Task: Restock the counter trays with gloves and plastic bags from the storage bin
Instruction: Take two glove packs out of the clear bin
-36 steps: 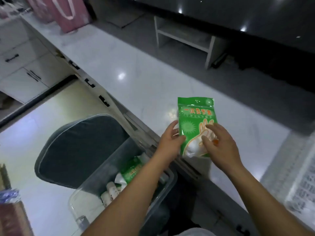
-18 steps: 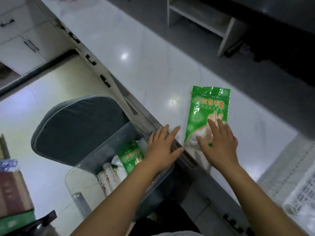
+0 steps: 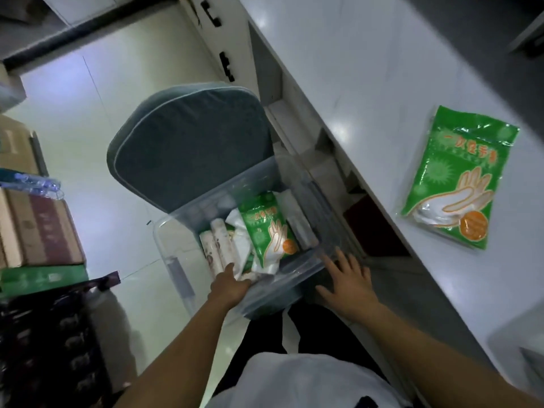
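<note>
A green packet of gloves (image 3: 454,179) lies flat on the white counter (image 3: 368,69), with no hand on it. Below the counter edge stands a clear plastic storage bin (image 3: 173,257). Inside it are another green glove packet (image 3: 269,231), white rolls (image 3: 219,245) and crumpled white plastic. My left hand (image 3: 229,285) reaches over the bin's near rim into the contents; its fingers are hidden among the items. My right hand (image 3: 348,282) hovers with fingers spread beside the bin's right corner, holding nothing.
The bin's grey lid (image 3: 191,145) stands propped behind it. Cardboard boxes (image 3: 38,228) are stacked at the left on the pale floor. Cabinet fronts with dark handles (image 3: 225,64) run under the counter.
Both hands have left the glove packet, which now lies alone on the counter. The view has swung down to the bin, and my left hand has gone into it.
</note>
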`<state>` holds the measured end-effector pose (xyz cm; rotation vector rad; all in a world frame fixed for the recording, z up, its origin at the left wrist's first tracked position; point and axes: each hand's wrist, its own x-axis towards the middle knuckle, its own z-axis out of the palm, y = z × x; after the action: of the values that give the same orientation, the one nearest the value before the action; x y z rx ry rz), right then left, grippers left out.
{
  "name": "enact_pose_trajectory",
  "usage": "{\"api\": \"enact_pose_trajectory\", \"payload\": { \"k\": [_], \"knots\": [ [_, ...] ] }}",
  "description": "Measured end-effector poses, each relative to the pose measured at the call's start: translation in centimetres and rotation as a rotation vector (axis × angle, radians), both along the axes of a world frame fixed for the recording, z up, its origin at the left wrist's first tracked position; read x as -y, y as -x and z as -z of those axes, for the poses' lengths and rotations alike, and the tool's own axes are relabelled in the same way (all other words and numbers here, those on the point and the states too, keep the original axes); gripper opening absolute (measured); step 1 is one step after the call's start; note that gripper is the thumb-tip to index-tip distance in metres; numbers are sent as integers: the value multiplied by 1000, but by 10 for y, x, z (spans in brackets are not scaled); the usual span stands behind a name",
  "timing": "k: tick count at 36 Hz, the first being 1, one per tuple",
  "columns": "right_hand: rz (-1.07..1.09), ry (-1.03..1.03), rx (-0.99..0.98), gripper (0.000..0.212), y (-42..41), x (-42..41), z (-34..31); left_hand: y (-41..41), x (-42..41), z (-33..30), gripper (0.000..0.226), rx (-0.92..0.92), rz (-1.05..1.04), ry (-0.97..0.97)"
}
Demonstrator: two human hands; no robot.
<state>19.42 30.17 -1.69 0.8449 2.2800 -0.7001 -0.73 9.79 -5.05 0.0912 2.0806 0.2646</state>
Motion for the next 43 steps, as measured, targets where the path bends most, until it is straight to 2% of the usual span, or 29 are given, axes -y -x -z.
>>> {"api": "enact_pose_trajectory", "payload": {
  "k": [2,6,10,17,19,22,23,28,33,38,41,43],
  "knots": [
    [37,14,62,80,-5,2,15,1,2,10,99,40,-51,-20],
    [9,-23,151,79,-10,6,31,7,0,32,73,88,-118,-85],
    [-24,-65,146,78,-13,11,38,19,-11,53,73,157,-160,-122],
    [51,-92,148,79,2,29,50,58,-47,110,55,234,-309,-170],
    [61,-77,173,81,8,35,52,70,-56,124,43,264,-378,-178],
    [71,-39,211,77,17,43,52,86,-65,143,11,309,-554,-191],
    [71,-34,212,75,21,45,52,90,-66,147,8,336,-606,-195],
    [83,-36,217,71,30,51,48,95,-72,161,11,470,-716,-206],
    [83,-30,234,70,34,50,47,82,-83,178,33,453,-790,-189],
    [72,-25,243,69,37,48,46,74,-86,176,30,340,-811,-238],
    [71,10,255,70,38,45,40,70,-80,155,39,331,-861,-322],
    [75,33,259,71,41,43,35,70,-75,134,34,321,-862,-374]
  ]
}}
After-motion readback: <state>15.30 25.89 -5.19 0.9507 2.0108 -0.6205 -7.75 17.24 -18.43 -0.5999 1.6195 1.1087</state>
